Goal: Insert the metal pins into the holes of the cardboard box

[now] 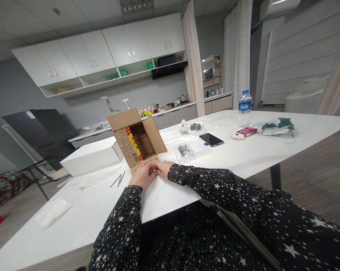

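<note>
The left hand (143,175) and the right hand (163,168) sit close together on the white table (243,150), fingertips almost touching. They pinch something tiny and shiny between them; it is too small to tell what it is. Both hands are right at the front flap of the open cardboard box (136,141), which stands in the middle of the table, just past the hands. Both arms wear black sleeves with white stars.

The table is big, smooth and white. Behind it is a kitchen wall with white cupboards (102,52) up high and a long counter below. A dark fridge (43,130) stands to the left.

The cardboard box has its flaps up. One flap has rows of little holes with small shiny bits in them. Inside there is a red and yellow strip. A white box (91,156) lies touching its left side. A water bottle (245,108) stands far off to the right, with water in it.

A phone (211,139) and a clear bag (187,152) lie to the right of the box. Two thin metal pins (118,180) lie left of the hands. The near table edge has lots of bare room.
</note>
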`<state>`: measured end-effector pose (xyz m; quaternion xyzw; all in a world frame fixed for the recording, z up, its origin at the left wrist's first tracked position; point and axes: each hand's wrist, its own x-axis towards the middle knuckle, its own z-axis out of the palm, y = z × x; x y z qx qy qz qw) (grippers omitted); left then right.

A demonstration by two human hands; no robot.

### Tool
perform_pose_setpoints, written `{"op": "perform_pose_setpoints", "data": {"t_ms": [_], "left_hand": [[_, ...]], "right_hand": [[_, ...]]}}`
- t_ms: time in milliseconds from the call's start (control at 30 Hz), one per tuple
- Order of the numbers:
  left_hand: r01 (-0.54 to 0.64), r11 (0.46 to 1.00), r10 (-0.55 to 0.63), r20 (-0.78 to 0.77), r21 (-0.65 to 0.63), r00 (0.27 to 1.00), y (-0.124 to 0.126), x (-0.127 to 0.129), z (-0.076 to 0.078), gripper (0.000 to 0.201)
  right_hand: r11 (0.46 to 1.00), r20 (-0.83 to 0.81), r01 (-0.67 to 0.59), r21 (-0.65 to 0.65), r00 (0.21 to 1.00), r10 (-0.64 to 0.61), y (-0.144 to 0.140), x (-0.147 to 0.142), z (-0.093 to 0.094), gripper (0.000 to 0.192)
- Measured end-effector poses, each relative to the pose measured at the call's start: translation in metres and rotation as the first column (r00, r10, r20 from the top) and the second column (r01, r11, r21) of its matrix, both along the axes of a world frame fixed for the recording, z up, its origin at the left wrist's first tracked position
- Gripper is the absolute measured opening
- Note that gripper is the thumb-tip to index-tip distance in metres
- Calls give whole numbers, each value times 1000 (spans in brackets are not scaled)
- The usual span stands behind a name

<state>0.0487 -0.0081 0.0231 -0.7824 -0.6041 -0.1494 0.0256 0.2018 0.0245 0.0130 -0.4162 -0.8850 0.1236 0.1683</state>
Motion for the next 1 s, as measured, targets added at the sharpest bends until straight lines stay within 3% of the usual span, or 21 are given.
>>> {"op": "perform_pose_setpoints", "data": {"t_ms": [267,500,767,1000], "left_hand": [[58,997,-55,-60,49,997,-3,1,2,15],[0,997,7,-86,76,996,-3,1,5,22],[15,986,-19,20,167,1000,3,-6,-1,21],[4,990,-31,196,140,980,-1,-3,1,18]], "right_hand": [[999,-6,49,2,999,-49,2,-2,-4,29],[997,-15,81,8,997,-81,4,-3,-6,34],[999,-17,43,27,999,-42,2,0,-5,33],[1000,-28,5,19,1000,-5,0,1,-1,35]]}}
